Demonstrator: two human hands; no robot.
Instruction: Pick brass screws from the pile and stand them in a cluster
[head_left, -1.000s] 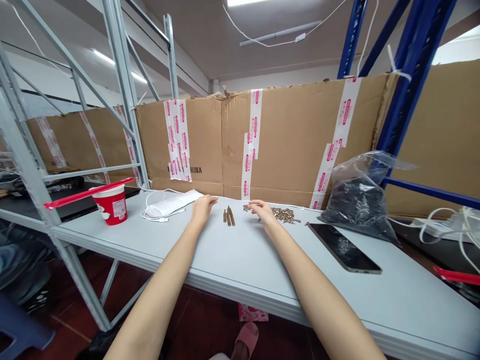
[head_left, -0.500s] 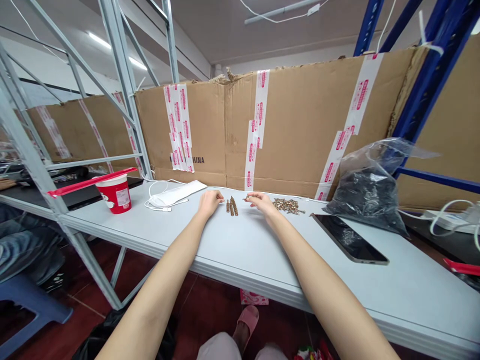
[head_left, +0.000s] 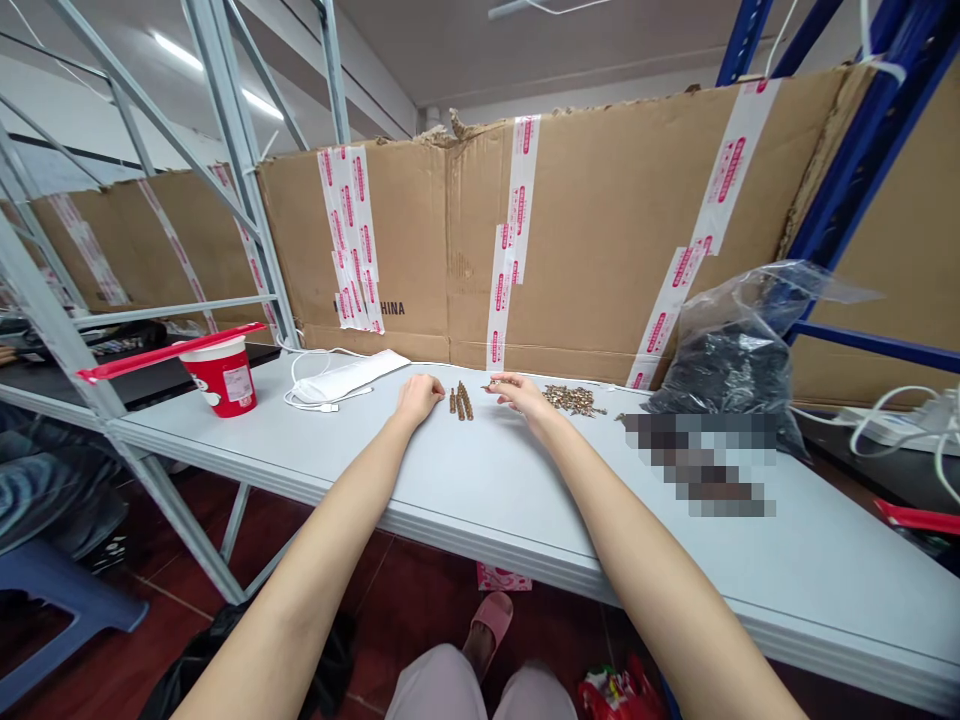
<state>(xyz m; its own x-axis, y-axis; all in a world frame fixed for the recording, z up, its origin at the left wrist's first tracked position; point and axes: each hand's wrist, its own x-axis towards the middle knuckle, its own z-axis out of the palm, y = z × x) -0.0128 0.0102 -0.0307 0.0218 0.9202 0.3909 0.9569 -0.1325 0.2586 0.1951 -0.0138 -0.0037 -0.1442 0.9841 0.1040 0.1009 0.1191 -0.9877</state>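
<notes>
Screw (head_left: 491, 386), pinched in right hand (head_left: 521, 395), newly drawn away from loose pile (head_left: 574, 400); left hand (head_left: 418, 397) open beside stacked screws (head_left: 460, 402).

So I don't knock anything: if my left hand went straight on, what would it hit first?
Probably the small bunch of brass-coloured pieces just ahead of your left hand, though depth is hard to judge here.

Bare left hand (head_left: 418, 398) and bare right hand (head_left: 524, 395), palms down, fingers loosely curled, held near each other at far centre.
</notes>
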